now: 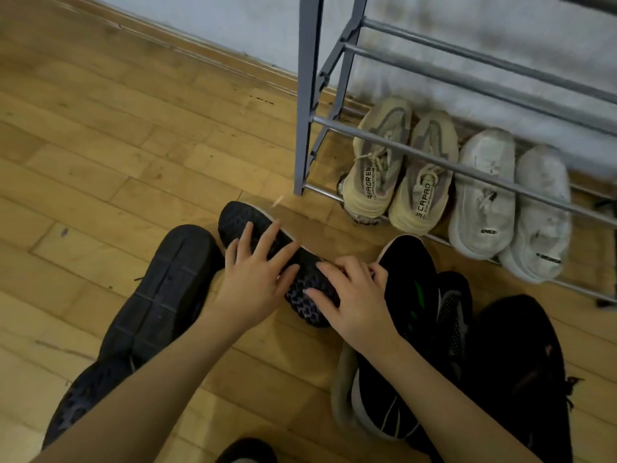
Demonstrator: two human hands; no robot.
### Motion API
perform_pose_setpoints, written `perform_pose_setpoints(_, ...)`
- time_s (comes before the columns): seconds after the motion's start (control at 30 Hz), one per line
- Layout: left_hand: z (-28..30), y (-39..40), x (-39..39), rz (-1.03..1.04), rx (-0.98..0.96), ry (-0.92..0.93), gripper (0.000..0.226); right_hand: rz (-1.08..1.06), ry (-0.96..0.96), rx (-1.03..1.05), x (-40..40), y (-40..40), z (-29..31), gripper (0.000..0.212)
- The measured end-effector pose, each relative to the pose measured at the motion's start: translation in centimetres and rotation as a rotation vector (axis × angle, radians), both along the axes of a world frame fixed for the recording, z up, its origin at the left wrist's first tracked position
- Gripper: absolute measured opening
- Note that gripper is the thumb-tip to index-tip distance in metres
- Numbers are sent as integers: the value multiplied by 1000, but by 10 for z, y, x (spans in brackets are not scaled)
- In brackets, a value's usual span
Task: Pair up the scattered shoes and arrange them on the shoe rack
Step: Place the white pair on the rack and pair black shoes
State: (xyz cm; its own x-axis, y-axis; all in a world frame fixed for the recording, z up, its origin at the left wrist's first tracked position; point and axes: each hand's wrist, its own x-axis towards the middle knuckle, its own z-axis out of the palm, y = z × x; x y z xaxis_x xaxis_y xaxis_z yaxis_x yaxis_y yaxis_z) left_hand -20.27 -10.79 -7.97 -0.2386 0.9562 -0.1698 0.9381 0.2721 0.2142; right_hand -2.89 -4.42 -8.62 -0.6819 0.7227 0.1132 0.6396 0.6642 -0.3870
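Observation:
A black shoe lies sole-up on the wooden floor in front of me. My left hand rests on its sole with fingers spread. My right hand grips the shoe's heel end, fingers curled over it. A second black shoe lies sole-up to the left. Several dark shoes are piled at the right. The grey metal shoe rack stands against the wall. Its bottom tier holds a beige pair and a white pair.
Another dark shoe lies at the lower left, partly behind my left forearm. The rack's upper bars carry nothing in view. Bare wooden floor stretches to the left of the rack, bounded by a pale wall.

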Motion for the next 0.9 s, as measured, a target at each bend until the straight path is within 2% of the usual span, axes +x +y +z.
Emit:
perform_pose_setpoints(0.07, 3, -20, 0, 14, 76, 13, 46, -4, 58, -45, -3, -11, 3, 36)
perform_pose_setpoints(0.13, 5, -35, 1, 54, 139, -6, 44, 14, 54, -70, -7, -24, 4, 38)
perform_pose_setpoints(0.23, 9, -48, -1, 208, 222, -85, 48, 85, 65, -2, -7, -39, 8, 39)
perform_pose_setpoints(0.3, 10, -56, -4, 294, 205, -88, 56, 106, 106, 27, -9, -45, 13, 36)
perform_pose_setpoints(0.4, 12, -69, -9, 290, 135, 32, 58, 63, 144, -59, -17, -46, 20, 39)
perform_pose_setpoints(0.5, 10, -80, -14, 357, 142, 6, 60, -5, 56, -199, -29, -38, 18, 49)
perform_pose_setpoints(0.57, 5, -90, -19, 405, 118, -22, 65, 12, -44, -288, -38, -31, 13, 48)
perform_pose_setpoints(0.7, -8, -97, -29, 370, 76, -28, 70, 90, -169, -429, -60, -32, 7, 49)
perform_pose_setpoints(0.8, -14, -94, -32, 383, 93, -100, 75, 120, -132, -456, -72, -38, 6, 51)
perform_pose_setpoints(0.9, -10, -95, -31, 414, 179, -193, 67, 120, -76, -376, -74, -43, 5, 52)
